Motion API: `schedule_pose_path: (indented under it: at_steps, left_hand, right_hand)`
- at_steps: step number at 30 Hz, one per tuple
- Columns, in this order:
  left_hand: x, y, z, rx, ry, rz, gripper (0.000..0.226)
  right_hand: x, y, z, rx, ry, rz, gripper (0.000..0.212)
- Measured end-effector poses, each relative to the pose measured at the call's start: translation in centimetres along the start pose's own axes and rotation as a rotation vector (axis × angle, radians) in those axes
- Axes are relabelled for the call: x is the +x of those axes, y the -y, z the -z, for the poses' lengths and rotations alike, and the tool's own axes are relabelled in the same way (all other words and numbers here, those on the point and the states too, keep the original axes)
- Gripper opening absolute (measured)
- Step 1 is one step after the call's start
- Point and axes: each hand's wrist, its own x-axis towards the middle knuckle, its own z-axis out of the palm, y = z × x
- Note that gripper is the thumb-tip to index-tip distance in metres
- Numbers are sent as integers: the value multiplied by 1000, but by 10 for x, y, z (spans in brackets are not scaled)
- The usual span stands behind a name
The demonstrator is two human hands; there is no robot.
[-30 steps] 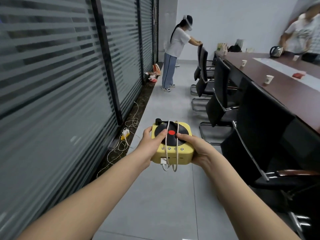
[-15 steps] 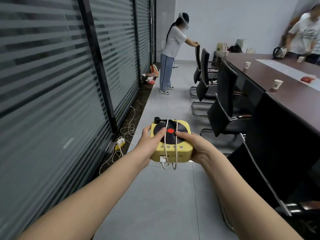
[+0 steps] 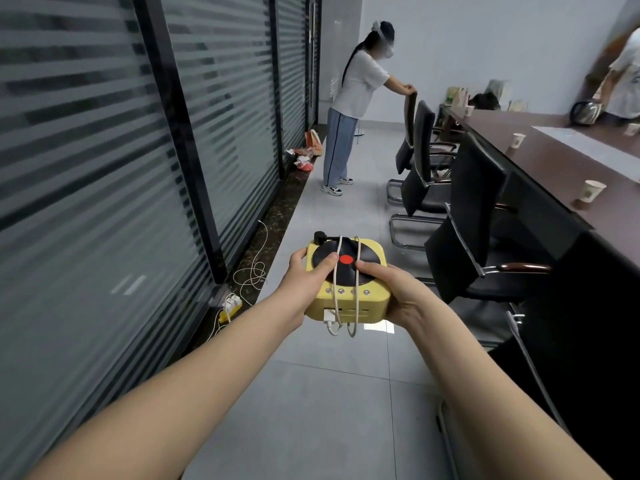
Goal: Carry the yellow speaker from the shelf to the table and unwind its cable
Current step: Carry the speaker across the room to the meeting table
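yellow speaker (image 3: pixel 347 295): box-shaped, black record-style disc with red centre on top, white cable (image 3: pixel 337 271) wound twice around the body, carried in the aisle left of the table (image 3: pixel 554 174). left hand (image 3: pixel 304 275) and right hand (image 3: pixel 394 292) clasp its sides, thumbs on the disc. compared with one second earlier, the nearest chair (image 3: pixel 474 216) beside the table lies further ahead; grip unchanged.

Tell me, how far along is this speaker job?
Done: the yellow speaker is off its shelf. In hand: left hand and right hand carry it over the floor, beside the table. Left: setting it down and unwinding the white cable, which is wrapped around it.
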Motion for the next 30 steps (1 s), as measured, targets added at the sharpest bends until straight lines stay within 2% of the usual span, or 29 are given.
schedule_pose_path:
  at_steps: [8, 14, 26, 30]
  left_hand:
    - [125, -39, 9, 29, 32, -18, 62]
    - [217, -80, 25, 75, 52, -20, 60]
    - [367, -120, 25, 53, 72, -2, 61]
    - [429, -132, 10, 46, 77, 12, 64]
  right_hand:
    - [122, 41, -17, 15, -53, 17, 67]
    - [205, 84, -39, 18, -81, 25, 62]
    - [341, 143, -51, 26, -93, 11, 73]
    - [397, 168, -40, 18, -78, -15, 64]
